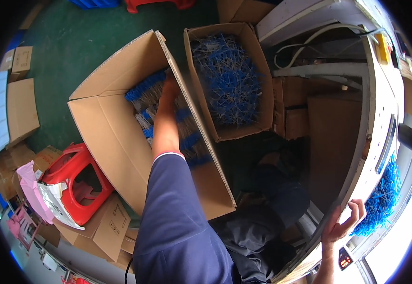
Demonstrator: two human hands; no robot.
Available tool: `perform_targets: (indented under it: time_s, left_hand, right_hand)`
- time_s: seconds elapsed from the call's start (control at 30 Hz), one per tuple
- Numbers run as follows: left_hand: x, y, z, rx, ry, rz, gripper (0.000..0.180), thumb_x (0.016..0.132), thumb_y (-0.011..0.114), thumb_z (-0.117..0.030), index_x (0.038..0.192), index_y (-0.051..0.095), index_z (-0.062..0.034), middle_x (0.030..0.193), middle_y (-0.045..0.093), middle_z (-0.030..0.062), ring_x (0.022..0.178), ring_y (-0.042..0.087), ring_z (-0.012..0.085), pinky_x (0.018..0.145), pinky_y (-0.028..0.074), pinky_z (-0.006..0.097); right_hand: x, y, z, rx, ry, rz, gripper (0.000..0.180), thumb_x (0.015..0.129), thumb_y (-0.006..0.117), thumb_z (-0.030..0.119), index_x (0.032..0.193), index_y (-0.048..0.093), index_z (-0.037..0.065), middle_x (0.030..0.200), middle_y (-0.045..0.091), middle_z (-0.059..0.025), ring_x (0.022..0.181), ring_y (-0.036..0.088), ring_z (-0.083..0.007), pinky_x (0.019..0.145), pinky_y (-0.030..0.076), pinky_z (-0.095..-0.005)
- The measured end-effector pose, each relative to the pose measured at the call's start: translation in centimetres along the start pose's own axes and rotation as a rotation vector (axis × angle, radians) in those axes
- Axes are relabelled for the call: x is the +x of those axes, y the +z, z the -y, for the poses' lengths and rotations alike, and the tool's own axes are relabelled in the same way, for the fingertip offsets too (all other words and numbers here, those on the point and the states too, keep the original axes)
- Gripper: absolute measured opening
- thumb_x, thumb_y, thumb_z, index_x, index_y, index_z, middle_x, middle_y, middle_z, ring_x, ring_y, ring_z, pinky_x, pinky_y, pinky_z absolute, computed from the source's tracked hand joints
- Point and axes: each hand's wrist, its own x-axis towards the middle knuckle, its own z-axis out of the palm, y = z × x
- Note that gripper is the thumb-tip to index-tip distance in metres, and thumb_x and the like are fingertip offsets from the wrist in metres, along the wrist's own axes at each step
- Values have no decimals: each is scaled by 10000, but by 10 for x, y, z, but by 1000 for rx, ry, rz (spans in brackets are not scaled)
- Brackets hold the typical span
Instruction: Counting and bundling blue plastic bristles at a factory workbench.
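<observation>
My left arm reaches down into a tall open cardboard box (116, 142). Inside it are rows of bundled thin pale sticks or wires with blue ends (144, 90). My left hand (169, 87) is at the far inner wall, touching or close to the bundles; its fingers are hidden in shadow and behind the box's edge. At the right, my right hand (344, 221) is curled over the edge of a white worktable (361, 184). Just beyond those fingers, a pile of loose blue pieces (381, 199) lies on the tabletop.
A second cardboard box (266, 102) holds a tangle of blue-ended sticks (227, 78). To the left, a red plastic stool (76, 182) lies on its side on cartons (104, 229). Brown cartons (296, 106) and a pale cable (305, 45) are under the table.
</observation>
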Motion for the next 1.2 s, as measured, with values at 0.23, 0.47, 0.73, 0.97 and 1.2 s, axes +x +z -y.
perform_targets:
  time_s: [0.23, 0.47, 0.73, 0.97, 1.2]
  left_hand:
    - [-40, -93, -65, 191, 399, 244, 363, 962, 558, -287, 1224, 679, -65, 1300, 658, 224, 1185, 628, 411, 1014, 508, 489]
    - [-254, -89, -135, -385, -370, -23, 303, 955, 616, -349, 1015, 714, -69, 948, 732, 220, 941, 692, 446, 806, 545, 535]
    - [-366, -29, -165, -184, -252, 232, 283, 921, 633, -332, 1032, 717, -86, 1008, 730, 222, 958, 700, 428, 826, 549, 537]
    - [-355, -10, -173, -162, -240, 308, 256, 970, 519, -233, 1092, 661, -58, 1059, 724, 236, 965, 708, 431, 834, 565, 555]
    - [-363, 19, -189, -268, -182, 360, 316, 958, 542, -272, 970, 739, -26, 954, 725, 266, 937, 696, 459, 839, 552, 547]
  right_hand:
    - [8, -5, 2, 0, 6, -18, 366, 915, 667, -9, 1250, 527, 37, 1232, 551, -188, 1180, 532, -342, 1020, 418, -454]
    - [11, 1, 0, 32, -28, -52, 382, 896, 671, -18, 1250, 535, 27, 1198, 580, -201, 1109, 548, -349, 983, 414, -466]
    - [9, 0, 0, 42, -37, -57, 379, 902, 682, 22, 1251, 540, 55, 1201, 583, -194, 1129, 562, -358, 989, 430, -479]
    - [8, -2, 0, 33, -7, -44, 351, 904, 681, 49, 1229, 549, 66, 1212, 579, -188, 1164, 542, -365, 1020, 406, -491]
    - [9, -3, -1, 9, -19, -49, 339, 900, 681, 28, 1216, 562, 57, 1215, 586, -176, 1139, 555, -347, 993, 430, -460]
